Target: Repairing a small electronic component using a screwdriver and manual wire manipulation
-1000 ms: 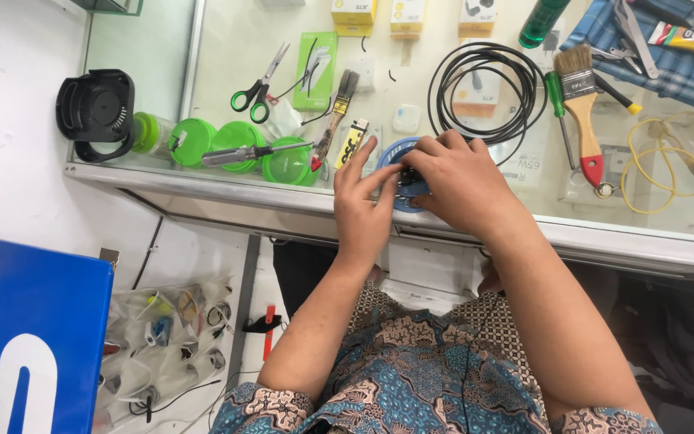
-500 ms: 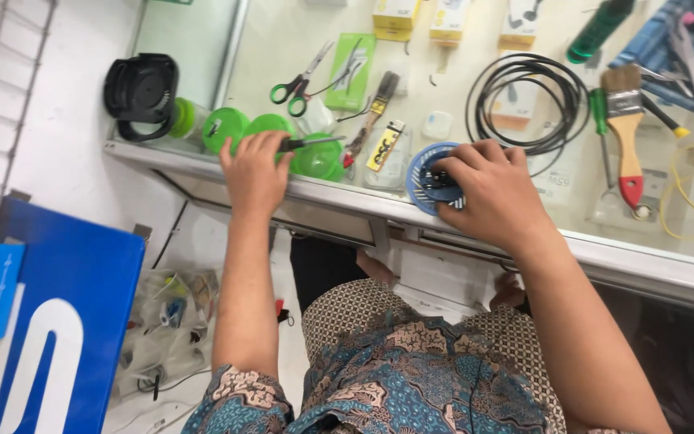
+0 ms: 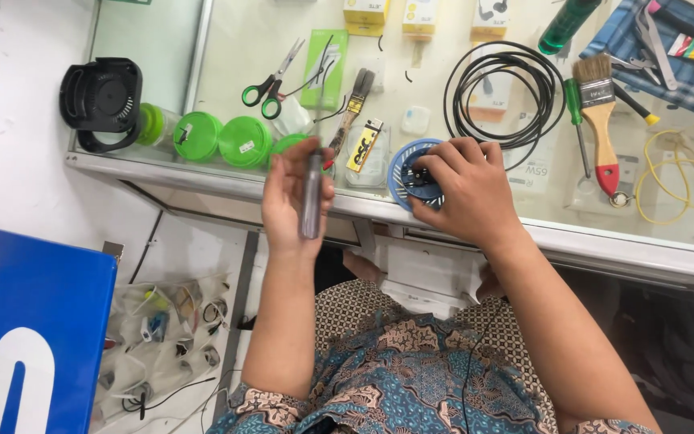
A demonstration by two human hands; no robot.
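The left hand [image 3: 295, 193] has lifted a dark slim screwdriver [image 3: 312, 197] — pinched upright — while the right hand [image 3: 463, 189] stays clamped on the round blue fan part [image 3: 402, 173].

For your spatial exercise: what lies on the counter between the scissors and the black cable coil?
In the head view, a dark-handled brush lies between the scissors and cable coil.

Blue round fan part [image 3: 408, 173], green jar lids [image 3: 220, 138], green-handled scissors [image 3: 271, 80] — blue-patterned batik shirt [image 3: 411, 378].

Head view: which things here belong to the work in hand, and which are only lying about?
In hand:
left hand holding a dark slim tool
right hand on the blue round part

Lying about:
scissors
paintbrush
black cable coil
green lids
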